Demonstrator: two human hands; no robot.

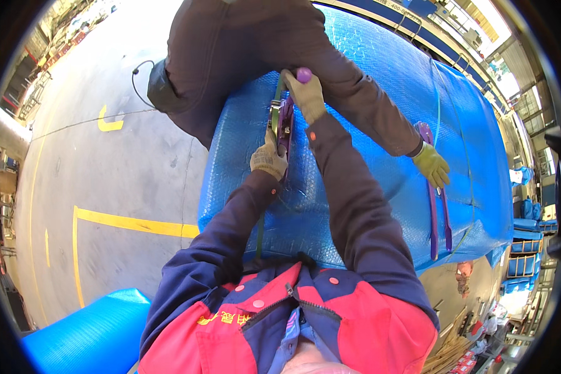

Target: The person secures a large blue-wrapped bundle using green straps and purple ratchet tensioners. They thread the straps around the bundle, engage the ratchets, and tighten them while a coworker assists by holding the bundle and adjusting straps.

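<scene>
A purple strapping tensioner [285, 118] lies on a big bundle wrapped in blue bubble film [368, 181]. My left hand [270, 159], in a pale knitted glove, is closed around the tool's near end. Further up, my right hand [306, 96], also gloved, grips its lever, and a purple ball knob [303, 75] sticks out above the fingers. A green strap [276, 112] runs along the tool, and more of it shows on the film nearer to me. My fingers hide parts of the tool.
A co-worker in dark clothes [243, 50] leans over the bundle from the far side. Their yellow-green glove [431, 165] rests by a second purple long-handled tool [434, 218]. A blue film roll [90, 330] lies at lower left. Yellow lines [137, 222] mark the concrete floor.
</scene>
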